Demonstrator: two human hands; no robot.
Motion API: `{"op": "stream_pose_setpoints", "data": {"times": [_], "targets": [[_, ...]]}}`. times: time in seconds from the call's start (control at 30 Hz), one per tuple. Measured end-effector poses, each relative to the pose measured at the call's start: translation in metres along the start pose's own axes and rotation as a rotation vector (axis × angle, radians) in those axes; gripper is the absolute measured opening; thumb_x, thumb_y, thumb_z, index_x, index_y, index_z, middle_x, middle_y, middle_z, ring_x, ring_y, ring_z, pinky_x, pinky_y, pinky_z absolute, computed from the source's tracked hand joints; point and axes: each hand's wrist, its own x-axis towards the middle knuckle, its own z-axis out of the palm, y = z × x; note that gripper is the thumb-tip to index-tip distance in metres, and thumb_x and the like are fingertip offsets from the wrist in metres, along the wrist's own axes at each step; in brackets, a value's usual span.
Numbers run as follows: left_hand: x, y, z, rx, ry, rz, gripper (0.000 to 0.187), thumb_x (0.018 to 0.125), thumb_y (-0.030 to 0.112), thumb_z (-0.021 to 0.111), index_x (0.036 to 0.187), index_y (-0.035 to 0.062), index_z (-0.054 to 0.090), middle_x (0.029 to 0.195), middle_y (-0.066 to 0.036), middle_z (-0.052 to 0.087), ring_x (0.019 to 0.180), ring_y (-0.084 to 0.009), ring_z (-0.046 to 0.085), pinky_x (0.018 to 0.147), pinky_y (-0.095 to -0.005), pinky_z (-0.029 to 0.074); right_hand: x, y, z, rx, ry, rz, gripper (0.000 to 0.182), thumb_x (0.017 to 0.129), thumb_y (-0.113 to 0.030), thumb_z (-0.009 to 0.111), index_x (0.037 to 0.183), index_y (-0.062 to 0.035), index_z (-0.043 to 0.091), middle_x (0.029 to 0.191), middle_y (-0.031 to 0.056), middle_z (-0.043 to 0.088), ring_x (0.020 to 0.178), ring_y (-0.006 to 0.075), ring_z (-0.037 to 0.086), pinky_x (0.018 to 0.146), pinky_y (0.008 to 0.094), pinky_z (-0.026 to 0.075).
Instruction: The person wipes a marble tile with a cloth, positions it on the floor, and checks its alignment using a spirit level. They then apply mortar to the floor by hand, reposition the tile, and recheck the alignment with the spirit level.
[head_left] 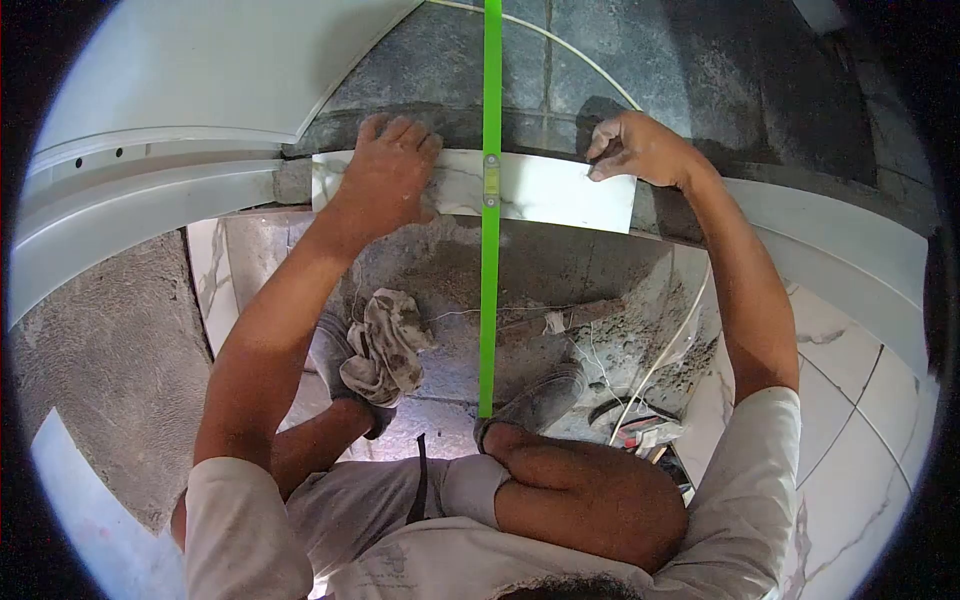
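Observation:
A narrow white marble-patterned tile strip (560,195) lies along the doorway sill. My left hand (390,175) grips the strip near its left end, fingers over the far edge and thumb at the near edge. Above the strip's right end is my right hand (640,150), its fingers bent and apart from the thumb, with the thumb tip right at the far edge. A bright green spirit level (488,290) crosses over the middle of the strip, running from the far floor toward my knees. Its bubble vial sits over the strip.
Between my feet lies a dirty crumpled cloth (385,345) on rough cement. A pale cable (660,355) runs beside a red and grey tool (648,432) at right. White door panel (200,70) stands far left; dark tiles (430,75) lie beyond the sill.

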Motion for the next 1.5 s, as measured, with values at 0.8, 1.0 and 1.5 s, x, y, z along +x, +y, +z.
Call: {"op": "stream_pose_setpoints", "data": {"times": [0.8, 1.0, 1.5], "targets": [[-0.013, 0.001, 0.005, -0.091, 0.039, -0.035, 0.075, 0.058, 0.034, 0.084, 0.121, 0.0053, 0.056, 0.121, -0.012, 0.054, 0.117, -0.0284, 0.049, 0.104, -0.0511, 0.031, -0.021, 0.01, -0.004, 0.108, 0.165, -0.036, 0.038, 0.077, -0.017, 0.079, 0.105, 0.0026, 0.063, 0.094, 0.0084, 0.065, 0.085, 0.0158, 0.06, 0.079, 0.0316, 0.048], [-0.043, 0.007, 0.012, -0.219, 0.137, -0.087, 0.08, 0.061, 0.03, 0.083, 0.13, 0.0105, 0.048, 0.133, -0.014, 0.044, 0.126, -0.0346, 0.04, 0.108, -0.0538, 0.027, -0.063, 0.009, 0.005, 0.145, 0.5, 0.044, 0.034, 0.08, -0.019, 0.077, 0.102, 0.0024, 0.064, 0.093, 0.0076, 0.064, 0.086, 0.0143, 0.058, 0.08, 0.0291, 0.047], [-0.071, 0.015, 0.041, -0.305, 0.237, -0.048, 0.054, 0.07, 0.029, 0.077, 0.115, 0.0074, 0.055, 0.127, -0.013, 0.051, 0.12, -0.0333, 0.047, 0.105, -0.0537, 0.03, -0.14, 0.013, 0.077, 0.272, 0.869, 0.243, 0.022, 0.086, -0.014, 0.072, 0.101, 0.0008, 0.065, 0.088, 0.0015, 0.063, 0.082, 0.0093, 0.054, 0.076, 0.0242, 0.044]]}}
